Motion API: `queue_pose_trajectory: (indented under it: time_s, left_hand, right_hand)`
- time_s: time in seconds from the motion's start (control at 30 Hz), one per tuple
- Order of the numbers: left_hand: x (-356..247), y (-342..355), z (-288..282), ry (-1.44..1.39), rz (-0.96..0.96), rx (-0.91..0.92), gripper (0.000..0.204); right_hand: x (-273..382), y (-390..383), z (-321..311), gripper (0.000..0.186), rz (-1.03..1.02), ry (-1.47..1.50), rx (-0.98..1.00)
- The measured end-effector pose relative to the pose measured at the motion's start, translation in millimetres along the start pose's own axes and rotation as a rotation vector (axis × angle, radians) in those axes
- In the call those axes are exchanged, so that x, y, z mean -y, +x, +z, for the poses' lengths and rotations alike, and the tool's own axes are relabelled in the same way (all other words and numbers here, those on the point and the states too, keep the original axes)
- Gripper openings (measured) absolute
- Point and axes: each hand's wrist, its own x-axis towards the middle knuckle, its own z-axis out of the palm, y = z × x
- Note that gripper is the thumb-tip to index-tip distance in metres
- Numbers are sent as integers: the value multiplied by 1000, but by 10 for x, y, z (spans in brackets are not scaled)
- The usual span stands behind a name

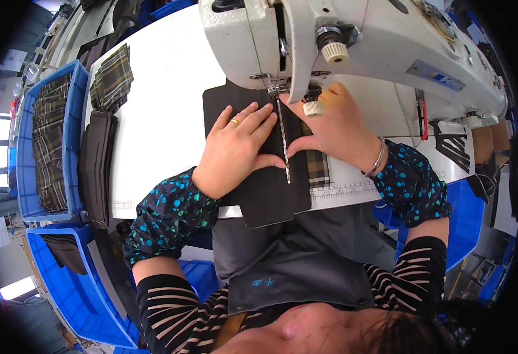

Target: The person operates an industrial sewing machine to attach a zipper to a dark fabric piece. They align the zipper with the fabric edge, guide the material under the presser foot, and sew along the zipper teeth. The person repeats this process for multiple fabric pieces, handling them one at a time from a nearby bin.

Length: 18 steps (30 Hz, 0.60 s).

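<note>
A dark brown, flat panel (265, 197) lies under the needle area of a white sewing machine (389, 35). Along it runs a zipper (285, 144) with metal teeth, reaching up to the presser foot (275, 89). My left hand (235, 147), a ring on one finger, rests flat on the panel with fingers spread and thumb by the zipper. On the other side, my right hand (338, 127) lies with its thumb stretched to the zipper's edge; its fingertips are partly hidden behind the machine head. Plaid fabric (318, 168) shows beneath the right hand.
At the left, a blue bin (77, 135) holds plaid pieces. Beside it lie stacked plaid pieces (111, 79) and dark folded pieces (97, 165). Another blue bin (82, 301) stands below. Red-handled snips (422, 115) and dark strips (452, 147) lie at the right. A ruler (353, 190) edges the table.
</note>
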Motion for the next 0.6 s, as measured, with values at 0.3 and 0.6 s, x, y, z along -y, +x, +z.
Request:
queue_pose_trajectory:
  time_s: [0.3,0.6]
  left_hand:
    - [-260,-239,-4,-36,-2,34,82]
    - [-13,-2,52,-18,8,4,80]
  right_hand:
    - [452,-388,-162,91,-64,68,123]
    - [246,-179,-28,87,-66,63,27]
